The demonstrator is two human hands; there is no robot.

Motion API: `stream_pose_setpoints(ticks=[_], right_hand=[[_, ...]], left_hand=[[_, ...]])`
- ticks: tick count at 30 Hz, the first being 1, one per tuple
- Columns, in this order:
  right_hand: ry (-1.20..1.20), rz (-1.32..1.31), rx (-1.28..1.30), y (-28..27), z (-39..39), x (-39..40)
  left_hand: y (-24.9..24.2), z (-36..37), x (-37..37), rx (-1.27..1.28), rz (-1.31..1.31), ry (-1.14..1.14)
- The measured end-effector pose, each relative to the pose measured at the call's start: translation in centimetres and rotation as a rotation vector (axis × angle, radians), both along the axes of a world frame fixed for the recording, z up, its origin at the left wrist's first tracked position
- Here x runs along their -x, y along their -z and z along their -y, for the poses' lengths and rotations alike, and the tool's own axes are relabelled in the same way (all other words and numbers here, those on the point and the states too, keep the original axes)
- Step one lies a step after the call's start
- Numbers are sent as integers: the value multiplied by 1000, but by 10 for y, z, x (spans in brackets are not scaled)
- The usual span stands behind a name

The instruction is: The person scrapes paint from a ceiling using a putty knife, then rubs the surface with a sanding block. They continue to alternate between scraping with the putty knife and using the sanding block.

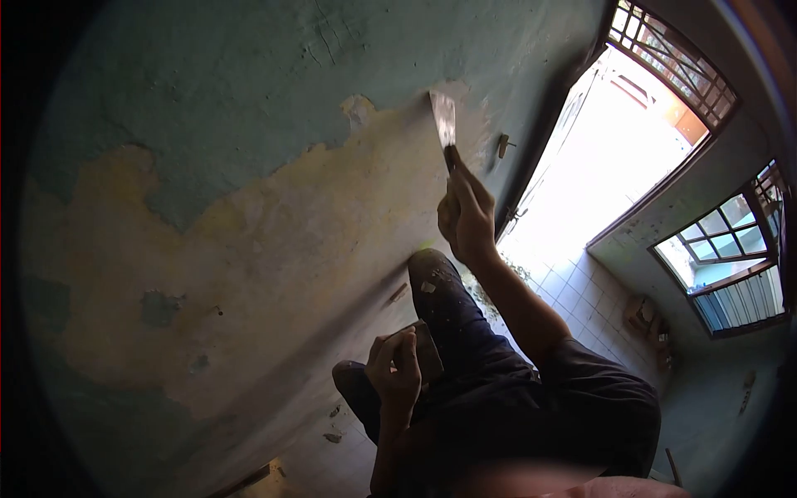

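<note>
My right hand (469,217) is closed round the handle of a putty knife (443,120). Its broad metal blade reaches up to the wall (274,216), by the ragged edge where green paint meets a bare, yellowish patch. Lower down, near my knees, my left hand (393,370) grips a dark, flat, rectangular piece (428,352) between thumb and fingers. What kind of thing that piece is I cannot make out. Paint flakes cling to my dark trousers (448,290).
Right of the wall stands a bright open doorway (614,141), with a bolt (504,146) near its frame. Beyond it is a barred window (730,236). Debris lies on the tiled floor (573,286), and a brown box-like object (643,315) sits below the window.
</note>
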State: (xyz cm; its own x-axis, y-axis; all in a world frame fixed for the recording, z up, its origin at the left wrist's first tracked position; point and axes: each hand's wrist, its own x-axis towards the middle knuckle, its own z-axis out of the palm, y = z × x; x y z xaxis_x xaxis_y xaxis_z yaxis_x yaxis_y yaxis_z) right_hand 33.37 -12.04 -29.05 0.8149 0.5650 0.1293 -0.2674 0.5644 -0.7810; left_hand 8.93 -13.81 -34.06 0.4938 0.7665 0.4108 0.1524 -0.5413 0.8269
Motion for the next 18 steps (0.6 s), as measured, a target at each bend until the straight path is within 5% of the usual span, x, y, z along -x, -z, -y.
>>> stream_pose_setpoints(ticks=[18], right_hand=[[88, -70, -107, -17, -15, -16]], left_hand=[[1, 2, 0, 25, 13, -11]])
